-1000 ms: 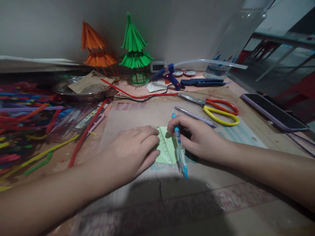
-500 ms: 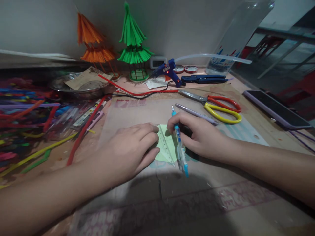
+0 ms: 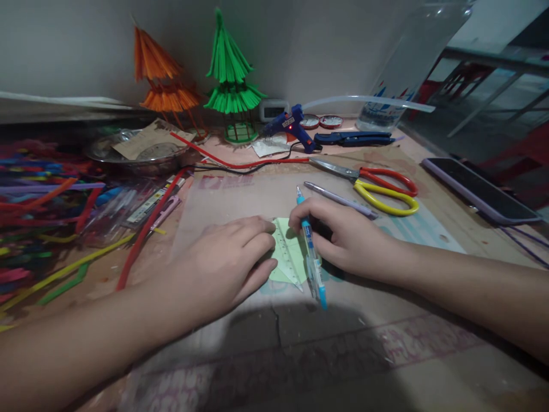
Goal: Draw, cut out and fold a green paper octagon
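A pale green paper [image 3: 299, 252] lies on the mat between my two hands, with a clear triangular ruler [image 3: 286, 256] on top of it. My left hand [image 3: 240, 257] rests palm down, fingertips at the left edge of the ruler and paper; its fingers lie flat. In my right hand [image 3: 328, 232] a blue and clear mechanical pencil [image 3: 312, 249] is held between thumb and fingers, its metal tip pointing away from me. A grey-purple pen [image 3: 341, 198] lies just beyond that hand.
Scissors [image 3: 381, 186] lie behind my right hand, a phone [image 3: 480, 191] at the right. A glue gun [image 3: 292, 127], green tower [image 3: 231, 86] and orange tower [image 3: 160, 74] stand at the back. Colourful stems [image 3: 38, 206] and a metal bowl [image 3: 141, 163] are at the left.
The whole view has shifted very slightly. Both hands, the ruler and the pencil keep nearly the same places relative to one another.
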{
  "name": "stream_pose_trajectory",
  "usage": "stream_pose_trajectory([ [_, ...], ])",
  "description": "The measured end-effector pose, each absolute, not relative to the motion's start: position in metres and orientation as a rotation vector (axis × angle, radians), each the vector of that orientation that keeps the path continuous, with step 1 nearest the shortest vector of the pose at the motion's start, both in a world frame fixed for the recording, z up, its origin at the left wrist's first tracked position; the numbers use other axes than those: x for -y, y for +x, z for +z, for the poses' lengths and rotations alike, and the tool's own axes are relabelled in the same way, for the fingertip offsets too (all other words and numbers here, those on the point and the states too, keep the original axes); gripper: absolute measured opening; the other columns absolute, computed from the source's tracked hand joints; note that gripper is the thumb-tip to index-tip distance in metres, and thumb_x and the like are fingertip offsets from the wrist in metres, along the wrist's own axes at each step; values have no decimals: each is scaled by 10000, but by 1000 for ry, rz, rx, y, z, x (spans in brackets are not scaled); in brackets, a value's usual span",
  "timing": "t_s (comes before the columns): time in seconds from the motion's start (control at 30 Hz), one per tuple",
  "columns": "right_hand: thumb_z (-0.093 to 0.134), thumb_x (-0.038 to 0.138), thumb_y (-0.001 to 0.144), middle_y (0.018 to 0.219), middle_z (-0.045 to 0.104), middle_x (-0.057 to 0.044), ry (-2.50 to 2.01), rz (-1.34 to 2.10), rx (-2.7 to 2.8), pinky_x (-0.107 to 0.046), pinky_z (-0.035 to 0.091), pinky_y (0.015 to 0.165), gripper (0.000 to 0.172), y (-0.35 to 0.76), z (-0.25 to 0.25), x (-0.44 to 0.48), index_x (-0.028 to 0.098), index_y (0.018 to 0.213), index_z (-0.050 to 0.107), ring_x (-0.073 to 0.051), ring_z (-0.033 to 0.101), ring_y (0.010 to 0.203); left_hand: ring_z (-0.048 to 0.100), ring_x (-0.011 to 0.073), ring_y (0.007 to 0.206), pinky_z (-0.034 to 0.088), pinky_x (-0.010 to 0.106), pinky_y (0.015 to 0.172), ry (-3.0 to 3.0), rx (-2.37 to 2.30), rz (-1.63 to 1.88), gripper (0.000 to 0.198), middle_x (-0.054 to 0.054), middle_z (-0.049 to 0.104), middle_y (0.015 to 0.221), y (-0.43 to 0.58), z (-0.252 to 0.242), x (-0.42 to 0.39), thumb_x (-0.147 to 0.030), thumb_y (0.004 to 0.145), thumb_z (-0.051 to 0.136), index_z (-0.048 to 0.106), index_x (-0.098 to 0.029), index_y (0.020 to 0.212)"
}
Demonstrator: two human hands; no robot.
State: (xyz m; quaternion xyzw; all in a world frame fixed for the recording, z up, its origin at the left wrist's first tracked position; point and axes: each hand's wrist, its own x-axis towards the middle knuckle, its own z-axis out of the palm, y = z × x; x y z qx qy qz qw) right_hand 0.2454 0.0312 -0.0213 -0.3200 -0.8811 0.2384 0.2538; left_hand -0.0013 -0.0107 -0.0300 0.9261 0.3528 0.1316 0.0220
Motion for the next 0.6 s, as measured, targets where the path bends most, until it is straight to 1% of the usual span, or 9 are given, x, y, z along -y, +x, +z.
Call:
stream_pose_trajectory([
  [0.43, 482, 46, 867, 948, 699, -38, -870, 644, 2400, -292, 503, 799, 250, 245, -22, -31, 199, 1019, 609, -174, 655, 866, 661, 322, 1188, 589, 522, 956, 2846, -1078, 405, 219, 145, 661, 1299, -1, -30, 10, -300, 1077, 443, 616, -167, 1093],
  [0.6, 477, 40, 860, 937, 701, -37, -869, 649, 2401, -300, 506, 790, 257, 245, -22, -31, 202, 1012, 605, -178, 655, 855, 677, 319, 1153, 599, 509, 924, 2841, -1077, 408, 221, 151, 663, 1296, 0, -29, 11, -300, 1072, 452, 623, -161, 1082],
])
